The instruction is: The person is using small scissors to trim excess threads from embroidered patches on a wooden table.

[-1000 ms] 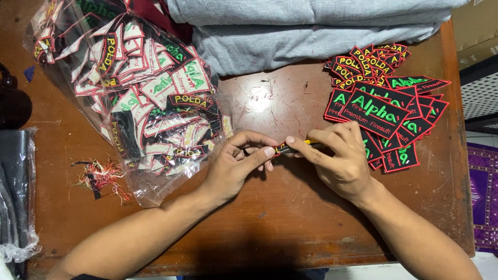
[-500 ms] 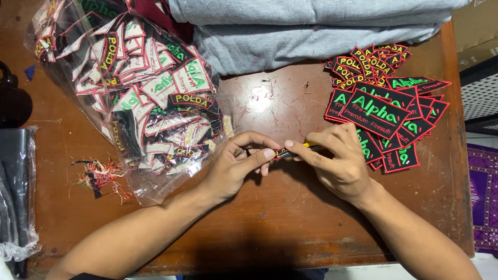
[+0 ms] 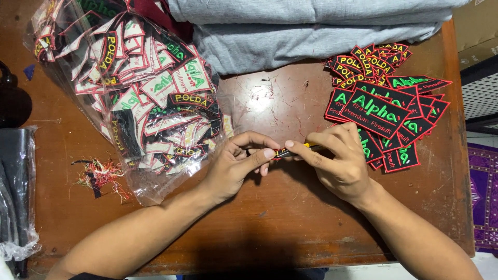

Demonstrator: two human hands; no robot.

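Note:
My left hand (image 3: 236, 166) and my right hand (image 3: 337, 163) meet over the middle of the brown wooden table (image 3: 259, 223). Together they pinch a small dark embroidered patch (image 3: 285, 152) with a red edge, seen almost edge-on. A short yellow-handled tool (image 3: 311, 145) shows between my right thumb and forefinger; its tip is hidden at the patch. A pile of black patches with red borders and green or yellow lettering (image 3: 386, 103) lies just right of my right hand. A clear plastic bag full of patches (image 3: 140, 93) lies left of my left hand.
Folded grey cloth (image 3: 311, 31) is stacked along the far edge. A small tangle of cut red, green and white threads (image 3: 101, 176) lies at the left. Black plastic-wrapped material (image 3: 15, 192) hangs off the left edge. Thread scraps dot the tabletop.
Both hands stay at the same spot; the fingers shift only slightly on the small patch.

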